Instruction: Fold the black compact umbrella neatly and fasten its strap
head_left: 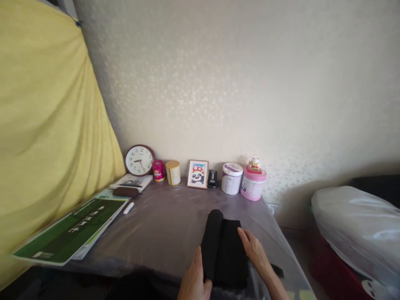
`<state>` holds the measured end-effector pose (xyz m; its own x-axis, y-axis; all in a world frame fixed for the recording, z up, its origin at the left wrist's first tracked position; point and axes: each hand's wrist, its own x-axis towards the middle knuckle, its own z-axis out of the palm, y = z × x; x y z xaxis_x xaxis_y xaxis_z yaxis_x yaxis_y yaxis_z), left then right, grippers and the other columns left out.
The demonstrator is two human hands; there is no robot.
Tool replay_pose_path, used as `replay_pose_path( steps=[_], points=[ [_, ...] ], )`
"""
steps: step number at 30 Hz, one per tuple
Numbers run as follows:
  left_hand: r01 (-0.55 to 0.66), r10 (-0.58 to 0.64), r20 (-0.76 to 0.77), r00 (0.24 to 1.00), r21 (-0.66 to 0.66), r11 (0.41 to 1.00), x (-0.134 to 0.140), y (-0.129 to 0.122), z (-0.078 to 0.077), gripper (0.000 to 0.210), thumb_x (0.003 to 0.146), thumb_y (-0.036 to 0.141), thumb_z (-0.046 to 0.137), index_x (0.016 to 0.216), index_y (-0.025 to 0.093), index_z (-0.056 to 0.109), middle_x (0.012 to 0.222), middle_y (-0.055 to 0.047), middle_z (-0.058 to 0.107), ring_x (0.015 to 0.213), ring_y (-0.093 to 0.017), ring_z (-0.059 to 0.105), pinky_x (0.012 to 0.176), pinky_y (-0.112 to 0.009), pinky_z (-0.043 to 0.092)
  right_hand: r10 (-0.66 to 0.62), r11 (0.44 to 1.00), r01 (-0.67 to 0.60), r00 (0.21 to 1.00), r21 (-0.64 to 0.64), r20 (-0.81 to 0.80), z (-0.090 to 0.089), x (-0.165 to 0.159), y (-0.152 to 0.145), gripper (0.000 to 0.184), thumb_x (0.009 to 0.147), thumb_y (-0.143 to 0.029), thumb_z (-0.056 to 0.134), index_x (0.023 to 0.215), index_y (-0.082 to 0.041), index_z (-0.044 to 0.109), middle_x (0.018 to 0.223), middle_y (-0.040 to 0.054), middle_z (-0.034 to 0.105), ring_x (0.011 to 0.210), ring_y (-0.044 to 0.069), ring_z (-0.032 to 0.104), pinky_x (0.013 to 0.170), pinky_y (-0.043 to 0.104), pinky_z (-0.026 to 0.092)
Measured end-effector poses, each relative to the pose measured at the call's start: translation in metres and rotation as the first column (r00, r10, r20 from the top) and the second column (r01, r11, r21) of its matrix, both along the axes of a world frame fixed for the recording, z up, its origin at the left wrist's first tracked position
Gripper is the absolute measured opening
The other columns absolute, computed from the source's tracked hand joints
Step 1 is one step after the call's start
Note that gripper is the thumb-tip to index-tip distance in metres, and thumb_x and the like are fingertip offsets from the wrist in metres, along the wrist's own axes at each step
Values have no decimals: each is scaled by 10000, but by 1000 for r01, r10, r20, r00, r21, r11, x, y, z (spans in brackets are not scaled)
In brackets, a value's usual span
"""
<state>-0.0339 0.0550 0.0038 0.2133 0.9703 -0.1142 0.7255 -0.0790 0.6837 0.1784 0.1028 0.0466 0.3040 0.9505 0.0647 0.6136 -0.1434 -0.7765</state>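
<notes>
A black cloth-like piece (pixel 231 254) lies near the table's front edge, flat on its right side and rolled or folded into a thick tube along its left side. At the left edge of that tube, my left hand (pixel 196 276) is closed around the side, thumb low. My right hand (pixel 253 249) grips the flat part's right edge near its upper corner; some of its fingers are hidden underneath. A dark strip (pixel 277 271) shows beside my right wrist, and I cannot tell whether it belongs to the black piece.
Along the wall stand a round clock (pixel 139 160), a pink tin (pixel 158 171), a yellow can (pixel 173 173), a framed panda picture (pixel 198 174) and two tubs (pixel 231 179). Green-covered papers (pixel 75 229), a brown case (pixel 125 191) and a white marker-like object (pixel 128 208) lie left.
</notes>
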Motion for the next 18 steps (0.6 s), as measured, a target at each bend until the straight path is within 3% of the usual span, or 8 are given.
replay_pose_path(
  steps=[4,8,12,18],
  points=[
    [34,-33,-76,997,10,999,1,1,-5,855,628,56,464,1383,-11,68,1460,-200,190,1295,-236,331,1060,-260,263,32,999,-33,999,19,26,-6,-1,9,351,690,-497,497,772,-181,628,689,59,659,729,240,628,648,305,462],
    [21,-21,-43,999,16,1000,1,2,-13,875,627,74,453,1395,32,36,1461,-185,199,1245,-237,408,1020,-271,325,150,988,-143,981,63,-120,-2,-10,18,276,695,-455,498,631,-196,568,506,-26,529,529,161,528,486,252,390],
    [44,-43,-26,999,15,999,-1,3,-18,893,621,112,467,1396,36,29,1469,-178,176,1241,-244,412,1011,-276,335,208,975,-185,956,127,-206,7,-35,27,291,699,-474,494,608,-198,514,497,-52,439,490,118,423,454,233,315],
    [36,-37,-37,999,-22,999,-1,2,-14,918,602,119,493,1401,62,44,1475,-159,171,1247,-234,403,1031,-274,305,207,960,-173,967,220,-147,7,-69,43,249,693,-422,504,570,-215,443,495,-65,369,471,106,369,464,237,292]
  ],
)
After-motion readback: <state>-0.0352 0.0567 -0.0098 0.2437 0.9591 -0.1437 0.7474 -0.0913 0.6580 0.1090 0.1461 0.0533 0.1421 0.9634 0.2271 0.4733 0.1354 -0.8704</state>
